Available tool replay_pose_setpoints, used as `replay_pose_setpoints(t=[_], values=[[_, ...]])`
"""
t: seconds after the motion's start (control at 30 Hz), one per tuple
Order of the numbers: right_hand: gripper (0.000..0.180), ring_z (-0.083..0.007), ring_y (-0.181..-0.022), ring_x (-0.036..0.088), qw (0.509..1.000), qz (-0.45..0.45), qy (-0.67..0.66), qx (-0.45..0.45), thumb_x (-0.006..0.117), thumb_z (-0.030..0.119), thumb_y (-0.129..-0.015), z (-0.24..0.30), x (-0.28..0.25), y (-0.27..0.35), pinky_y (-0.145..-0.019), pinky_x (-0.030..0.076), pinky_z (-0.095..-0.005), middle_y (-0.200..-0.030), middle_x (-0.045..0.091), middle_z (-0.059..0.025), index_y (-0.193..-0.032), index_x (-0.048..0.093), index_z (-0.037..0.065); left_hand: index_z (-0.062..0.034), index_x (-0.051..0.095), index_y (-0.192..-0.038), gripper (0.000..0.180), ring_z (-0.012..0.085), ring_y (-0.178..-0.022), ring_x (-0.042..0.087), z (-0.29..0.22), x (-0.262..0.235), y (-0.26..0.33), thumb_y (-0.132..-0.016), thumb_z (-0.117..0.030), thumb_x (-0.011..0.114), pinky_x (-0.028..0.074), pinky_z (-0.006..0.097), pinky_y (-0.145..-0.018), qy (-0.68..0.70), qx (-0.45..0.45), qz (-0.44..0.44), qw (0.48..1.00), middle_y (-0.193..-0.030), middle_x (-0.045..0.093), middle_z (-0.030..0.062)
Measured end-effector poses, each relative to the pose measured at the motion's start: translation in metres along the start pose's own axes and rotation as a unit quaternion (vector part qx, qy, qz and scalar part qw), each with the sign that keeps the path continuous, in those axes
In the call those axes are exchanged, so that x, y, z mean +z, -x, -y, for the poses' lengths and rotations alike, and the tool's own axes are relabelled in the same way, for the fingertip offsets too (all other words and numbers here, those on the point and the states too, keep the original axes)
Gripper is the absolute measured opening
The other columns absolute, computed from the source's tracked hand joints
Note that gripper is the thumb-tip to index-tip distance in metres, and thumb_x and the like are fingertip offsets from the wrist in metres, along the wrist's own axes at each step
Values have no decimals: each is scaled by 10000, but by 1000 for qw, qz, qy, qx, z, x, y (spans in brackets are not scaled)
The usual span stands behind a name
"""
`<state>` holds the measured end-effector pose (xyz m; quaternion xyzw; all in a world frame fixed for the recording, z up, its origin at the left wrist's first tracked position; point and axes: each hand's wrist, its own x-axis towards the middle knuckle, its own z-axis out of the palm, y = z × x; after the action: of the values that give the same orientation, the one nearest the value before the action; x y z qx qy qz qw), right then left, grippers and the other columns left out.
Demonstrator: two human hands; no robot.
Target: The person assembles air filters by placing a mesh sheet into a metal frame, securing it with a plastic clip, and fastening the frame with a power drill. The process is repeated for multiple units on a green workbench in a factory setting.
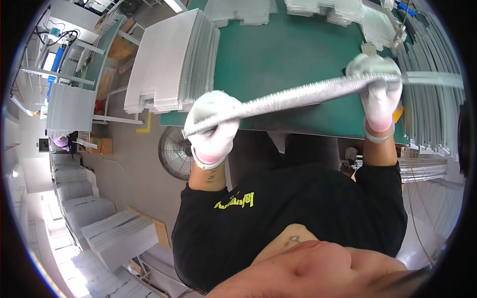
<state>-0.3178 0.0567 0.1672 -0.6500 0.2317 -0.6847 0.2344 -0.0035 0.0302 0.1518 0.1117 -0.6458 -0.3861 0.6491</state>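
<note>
A whitish corrugated plastic sheet [298,96] is held up nearly edge-on in front of me, over the near edge of the green tabletop [278,54]. Whether it is one sheet or several together, I cannot tell. My left hand [213,126], in a white glove, is closed round its left end. Toward the other end, my right hand [378,89], gloved the same way, grips it with the fingers partly hidden. Beyond my right hand the sheet's end runs on, looking smeared. The sheet slopes slightly up toward the right.
On the table's left stands a tall stack of whitish corrugated sheets [164,54]. More sheets [328,7] lie at the far edge. Many grey strips or panels [432,109] are at the right. A floor fan [174,154] stands below left.
</note>
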Motion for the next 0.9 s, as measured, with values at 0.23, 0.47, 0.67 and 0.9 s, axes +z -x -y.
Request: replay_pose_setpoints(t=[0.23, 0.47, 0.67, 0.9], values=[[219, -189, -622, 592, 970, 184, -4, -157, 622, 176, -898, 34, -14, 56, -496, 456, -317, -755, 620, -85, -755, 519, 45, -47, 676, -1169, 395, 359, -1103, 634, 15, -42, 16, -846, -272, 705, 499, 471, -928, -4, -87, 453, 887, -1194, 667, 166], [294, -114, -403, 458, 944, 301, -20, -132, 516, 294, -442, 59, -1, 75, -330, 257, -253, -634, 565, -99, -495, 291, 111, -77, 597, -1286, 486, 360, -1229, 525, 72, -65, 62, -824, -192, 698, 395, 471, -1077, -317, -183, 481, 797, -1239, 596, 151], [298, -125, -401, 478, 958, 246, -13, -150, 526, 301, -444, 55, 0, 85, -335, 298, -260, -625, 559, -96, -476, 297, 113, -72, 658, -1153, 314, 327, -1027, 599, 82, -81, 49, -849, -41, 589, 452, 425, -995, -395, -194, 517, 734, -1007, 639, 144], [223, -224, -682, 648, 950, 296, 12, -104, 681, 186, -595, 56, -23, 106, -572, 522, -340, -814, 669, -103, -675, 518, 59, 32, 582, -1270, 400, 372, -1286, 527, 126, -19, 12, -960, -199, 481, 406, 452, -1113, -194, -141, 508, 827, -1342, 593, 208]])
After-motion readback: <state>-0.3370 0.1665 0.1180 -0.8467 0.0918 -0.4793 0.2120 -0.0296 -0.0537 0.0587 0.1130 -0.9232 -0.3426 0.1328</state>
